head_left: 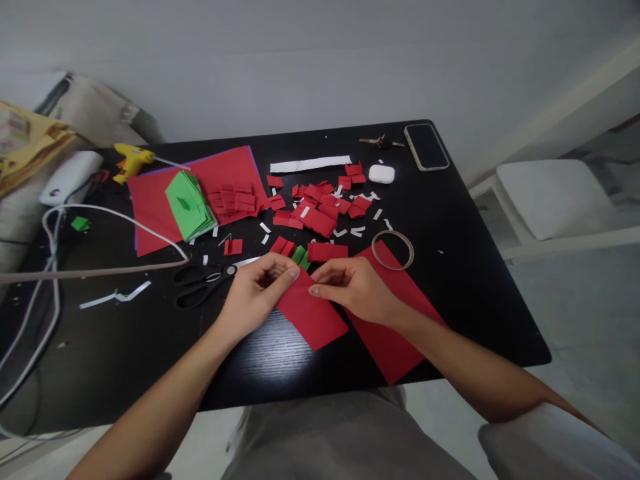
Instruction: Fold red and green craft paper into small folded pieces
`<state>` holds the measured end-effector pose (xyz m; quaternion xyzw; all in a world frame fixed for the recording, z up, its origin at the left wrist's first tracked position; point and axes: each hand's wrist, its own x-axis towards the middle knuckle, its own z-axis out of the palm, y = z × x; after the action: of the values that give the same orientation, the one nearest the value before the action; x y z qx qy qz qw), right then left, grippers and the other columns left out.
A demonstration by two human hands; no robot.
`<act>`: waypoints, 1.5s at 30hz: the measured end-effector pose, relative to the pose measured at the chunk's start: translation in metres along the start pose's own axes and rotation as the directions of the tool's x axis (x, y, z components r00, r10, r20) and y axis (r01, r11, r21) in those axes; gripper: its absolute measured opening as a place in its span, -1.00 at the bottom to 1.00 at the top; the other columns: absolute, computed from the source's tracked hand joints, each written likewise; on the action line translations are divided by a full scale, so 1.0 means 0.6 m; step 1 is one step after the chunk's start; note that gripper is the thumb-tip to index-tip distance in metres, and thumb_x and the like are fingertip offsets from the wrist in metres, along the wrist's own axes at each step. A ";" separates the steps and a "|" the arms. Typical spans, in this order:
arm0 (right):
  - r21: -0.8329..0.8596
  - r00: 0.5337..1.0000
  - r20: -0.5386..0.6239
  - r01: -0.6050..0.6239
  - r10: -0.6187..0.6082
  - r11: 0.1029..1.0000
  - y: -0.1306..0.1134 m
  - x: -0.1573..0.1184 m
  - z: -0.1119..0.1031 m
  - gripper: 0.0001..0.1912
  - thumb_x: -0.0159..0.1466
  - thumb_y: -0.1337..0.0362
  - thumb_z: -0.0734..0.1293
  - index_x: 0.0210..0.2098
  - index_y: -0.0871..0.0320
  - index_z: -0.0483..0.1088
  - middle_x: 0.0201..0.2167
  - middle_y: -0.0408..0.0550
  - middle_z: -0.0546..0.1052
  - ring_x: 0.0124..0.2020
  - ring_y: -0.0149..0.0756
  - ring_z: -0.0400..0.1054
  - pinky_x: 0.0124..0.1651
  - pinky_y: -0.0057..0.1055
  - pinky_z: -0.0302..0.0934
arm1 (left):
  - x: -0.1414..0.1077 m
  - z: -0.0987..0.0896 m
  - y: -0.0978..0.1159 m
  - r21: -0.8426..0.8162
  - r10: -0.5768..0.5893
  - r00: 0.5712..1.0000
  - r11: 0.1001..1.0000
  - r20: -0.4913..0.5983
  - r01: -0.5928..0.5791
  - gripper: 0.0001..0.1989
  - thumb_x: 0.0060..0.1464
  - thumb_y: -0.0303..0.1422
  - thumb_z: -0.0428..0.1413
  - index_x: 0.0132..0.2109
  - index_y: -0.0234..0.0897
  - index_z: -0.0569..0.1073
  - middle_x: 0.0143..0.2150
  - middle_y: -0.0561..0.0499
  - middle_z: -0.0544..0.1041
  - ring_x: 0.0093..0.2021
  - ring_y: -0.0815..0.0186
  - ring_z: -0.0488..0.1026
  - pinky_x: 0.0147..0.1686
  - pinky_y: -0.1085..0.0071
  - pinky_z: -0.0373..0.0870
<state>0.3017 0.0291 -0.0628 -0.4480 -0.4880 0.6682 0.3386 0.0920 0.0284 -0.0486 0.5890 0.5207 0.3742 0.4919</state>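
A rectangular piece of red paper (314, 317) is held tilted above the front middle of the black table. My left hand (257, 290) pinches its far left corner between thumb and fingers. On its far right edge, my right hand (357, 288) is closed with thumb against bent fingers. Under my right wrist lies a larger red sheet (390, 333), partly covered by the arm. Black-handled scissors (207, 277) lie left of my left hand, their blades partly hidden behind it. Just beyond both hands are small green paper pieces (301, 256) and a red strip (327, 251).
Small red folded pieces (317, 203) and white scraps spread across the middle. Green papers (189, 207) lie on a red sheet (155, 220) at left, near a yellow glue gun (131, 162) and cables. A tape ring (393, 250), white case (381, 174), keys (383, 142) and phone (427, 147) are right.
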 end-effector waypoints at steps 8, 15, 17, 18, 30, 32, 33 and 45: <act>0.030 1.000 0.000 0.002 -0.002 1.000 0.003 0.001 0.001 -0.74 0.08 0.16 0.64 -0.31 0.13 0.62 -0.37 -0.11 0.68 -0.32 -0.30 0.58 -0.13 -0.31 0.46 | 0.000 0.000 -0.005 -0.025 0.011 1.000 1.000 -0.014 -0.012 -0.77 0.18 -0.20 0.29 -0.30 -0.30 0.60 -0.49 0.07 0.50 -0.49 0.43 0.34 -0.47 0.52 0.29; 0.006 0.999 0.031 -0.021 0.021 1.000 -0.001 0.000 -0.002 -0.75 0.09 0.16 0.62 -0.32 0.14 0.60 -0.38 -0.11 0.66 -0.33 -0.29 0.56 -0.16 -0.31 0.43 | 0.001 0.000 -0.003 -0.050 -0.012 1.000 0.999 -0.012 0.012 -0.78 0.14 -0.22 0.32 -0.31 -0.31 0.58 -0.50 0.09 0.48 -0.49 0.44 0.33 -0.47 0.54 0.28; -0.023 0.998 0.054 -0.013 0.015 1.000 -0.003 -0.001 -0.001 -0.77 0.11 0.18 0.60 -0.32 0.14 0.58 -0.38 -0.11 0.64 -0.33 -0.30 0.54 -0.19 -0.33 0.40 | -0.001 0.002 -0.005 -0.051 -0.017 1.000 0.999 0.000 0.017 -0.78 0.12 -0.23 0.33 -0.32 -0.31 0.58 -0.51 0.10 0.47 -0.51 0.45 0.32 -0.49 0.54 0.26; -0.040 0.998 0.061 0.001 0.001 0.999 -0.004 0.000 -0.001 -0.79 0.13 0.19 0.58 -0.31 0.14 0.57 -0.38 -0.11 0.64 -0.33 -0.30 0.53 -0.20 -0.34 0.39 | -0.002 0.003 -0.006 -0.052 -0.018 1.000 0.998 0.015 0.019 -0.78 0.12 -0.24 0.32 -0.32 -0.31 0.58 -0.51 0.10 0.47 -0.51 0.45 0.31 -0.49 0.54 0.25; -0.122 0.989 -0.027 0.143 -0.147 0.982 -0.007 0.002 -0.003 -0.85 0.30 0.21 0.41 -0.33 0.16 0.49 -0.42 -0.17 0.49 -0.38 -0.38 0.35 -0.29 -0.41 0.25 | -0.007 0.003 -0.014 -0.022 -0.037 0.986 0.999 0.163 0.041 -0.78 0.23 -0.22 0.23 -0.28 -0.30 0.55 -0.48 0.09 0.45 -0.48 0.44 0.29 -0.47 0.51 0.21; -0.112 0.988 -0.041 0.140 -0.146 0.984 -0.006 0.004 -0.004 -0.85 0.30 0.20 0.41 -0.33 0.16 0.49 -0.42 -0.16 0.49 -0.38 -0.37 0.35 -0.29 -0.41 0.25 | -0.005 0.000 -0.014 -0.016 -0.033 0.987 0.999 0.160 0.036 -0.77 0.24 -0.22 0.23 -0.29 -0.29 0.54 -0.47 0.09 0.44 -0.48 0.43 0.27 -0.47 0.50 0.19; -0.104 0.989 -0.039 0.139 -0.144 0.985 -0.005 0.005 -0.003 -0.85 0.29 0.21 0.42 -0.33 0.16 0.48 -0.42 -0.16 0.49 -0.38 -0.37 0.35 -0.29 -0.41 0.25 | -0.005 0.000 -0.015 -0.012 -0.032 0.986 0.999 0.161 0.035 -0.77 0.24 -0.22 0.22 -0.29 -0.29 0.54 -0.47 0.09 0.44 -0.48 0.43 0.27 -0.47 0.49 0.19; -0.113 0.991 -0.016 0.133 -0.135 0.985 -0.006 0.005 -0.006 -0.91 0.24 0.28 0.42 -0.37 0.17 0.50 -0.44 -0.18 0.50 -0.39 -0.39 0.34 -0.30 -0.42 0.22 | -0.004 -0.003 -0.012 0.032 -0.031 0.983 0.999 0.182 0.026 -0.78 0.24 -0.23 0.20 -0.29 -0.28 0.55 -0.45 0.07 0.47 -0.44 0.39 0.32 -0.44 0.48 0.23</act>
<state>0.3041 0.0342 -0.0606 -0.4404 -0.5498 0.6100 0.3629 0.0881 0.0260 -0.0551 0.6204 0.4871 0.3039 0.5343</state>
